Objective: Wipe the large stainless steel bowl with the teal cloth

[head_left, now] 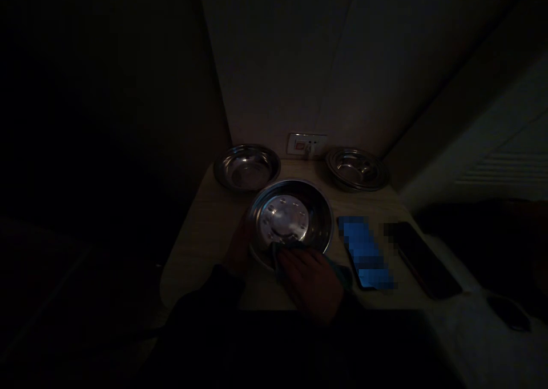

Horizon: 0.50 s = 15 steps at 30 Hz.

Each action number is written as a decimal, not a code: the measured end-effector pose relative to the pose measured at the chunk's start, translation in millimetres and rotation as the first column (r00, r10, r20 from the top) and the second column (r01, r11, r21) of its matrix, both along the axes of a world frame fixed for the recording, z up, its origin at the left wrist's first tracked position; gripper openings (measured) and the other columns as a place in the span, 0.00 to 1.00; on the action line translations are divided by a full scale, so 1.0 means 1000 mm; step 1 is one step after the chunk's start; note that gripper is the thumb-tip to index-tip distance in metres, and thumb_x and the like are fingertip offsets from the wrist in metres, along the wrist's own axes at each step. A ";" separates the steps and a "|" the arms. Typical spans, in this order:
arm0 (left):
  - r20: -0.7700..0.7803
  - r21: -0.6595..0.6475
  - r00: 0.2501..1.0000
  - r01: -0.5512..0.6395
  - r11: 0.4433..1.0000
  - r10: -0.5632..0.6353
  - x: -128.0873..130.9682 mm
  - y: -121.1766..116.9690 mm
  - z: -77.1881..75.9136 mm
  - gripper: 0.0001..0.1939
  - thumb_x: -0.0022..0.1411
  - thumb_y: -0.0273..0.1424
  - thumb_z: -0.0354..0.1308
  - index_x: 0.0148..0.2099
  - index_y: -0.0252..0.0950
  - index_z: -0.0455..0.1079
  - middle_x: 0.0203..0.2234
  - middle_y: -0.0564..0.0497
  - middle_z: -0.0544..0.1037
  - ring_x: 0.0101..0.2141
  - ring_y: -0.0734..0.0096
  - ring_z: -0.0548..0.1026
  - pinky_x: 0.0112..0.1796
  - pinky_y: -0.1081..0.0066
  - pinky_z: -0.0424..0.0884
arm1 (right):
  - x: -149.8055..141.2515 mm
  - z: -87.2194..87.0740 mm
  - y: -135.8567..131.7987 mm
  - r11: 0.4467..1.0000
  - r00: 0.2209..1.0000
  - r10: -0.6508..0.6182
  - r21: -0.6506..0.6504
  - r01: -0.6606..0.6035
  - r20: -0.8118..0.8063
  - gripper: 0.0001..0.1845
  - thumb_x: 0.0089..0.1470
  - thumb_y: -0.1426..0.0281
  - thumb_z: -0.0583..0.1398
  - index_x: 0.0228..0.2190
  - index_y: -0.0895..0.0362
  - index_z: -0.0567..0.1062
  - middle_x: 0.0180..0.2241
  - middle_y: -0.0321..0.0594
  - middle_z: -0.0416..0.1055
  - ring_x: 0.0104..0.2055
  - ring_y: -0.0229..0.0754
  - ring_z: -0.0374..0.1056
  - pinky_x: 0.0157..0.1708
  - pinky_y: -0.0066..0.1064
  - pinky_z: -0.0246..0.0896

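A shiny steel bowl (285, 215) is tilted toward me above the near middle of a small wooden table (192, 238). At its left rim, my left hand (238, 247) grips the bowl, its fingers mostly hidden in shadow. My right hand (311, 278) presses a dark bluish cloth (276, 258) against the bowl's near inner side. Part of the cloth (345, 275) trails out to the right of that hand. The light is very dim, so fine detail is lost.
Another steel bowl (247, 169) stands at the back left, and stacked steel bowls (357, 169) stand at the back right. A phone with a lit screen (366, 252) lies to the right, beside a dark phone-like slab (428, 260). A wall socket (306, 145) is behind the table.
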<state>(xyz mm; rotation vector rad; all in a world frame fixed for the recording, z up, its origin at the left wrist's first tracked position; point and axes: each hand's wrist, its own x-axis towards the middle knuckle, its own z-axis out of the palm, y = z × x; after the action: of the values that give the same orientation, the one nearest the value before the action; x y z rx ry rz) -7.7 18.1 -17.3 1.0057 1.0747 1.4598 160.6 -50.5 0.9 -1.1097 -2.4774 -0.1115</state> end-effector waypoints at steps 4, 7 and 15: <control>-0.101 0.003 0.994 -0.035 0.999 0.036 -0.001 -0.001 0.003 0.24 0.57 0.49 0.51 0.46 0.36 0.73 0.45 0.48 0.77 0.49 0.58 0.71 0.54 0.59 0.61 | 0.003 0.006 0.000 0.999 1.000 0.019 -0.035 -0.020 -0.016 0.19 0.58 0.69 0.53 0.49 0.64 0.69 0.48 0.48 0.72 0.46 0.48 0.67 0.46 0.41 0.61; -0.174 0.032 0.984 -0.041 0.999 0.046 0.000 -0.004 0.013 0.26 0.58 0.50 0.49 0.45 0.36 0.73 0.44 0.48 0.78 0.48 0.59 0.72 0.52 0.61 0.65 | 0.014 0.011 0.004 0.999 1.000 0.024 -0.038 -0.024 0.016 0.20 0.59 0.66 0.53 0.49 0.64 0.70 0.48 0.48 0.72 0.47 0.48 0.67 0.47 0.42 0.62; -0.215 0.096 0.976 -0.009 0.995 0.030 0.002 -0.009 0.025 0.27 0.59 0.50 0.48 0.48 0.36 0.71 0.46 0.47 0.77 0.47 0.60 0.73 0.50 0.63 0.67 | 0.041 0.017 0.012 0.999 0.992 0.027 0.020 -0.030 0.125 0.19 0.58 0.66 0.54 0.46 0.65 0.72 0.46 0.49 0.73 0.48 0.50 0.67 0.50 0.45 0.60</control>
<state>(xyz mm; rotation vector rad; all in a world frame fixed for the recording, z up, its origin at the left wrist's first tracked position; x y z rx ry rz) -5.4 9.1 7.6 1.2470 1.1818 1.4522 201.6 -38.5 18.2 -1.0884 -2.5948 -0.2042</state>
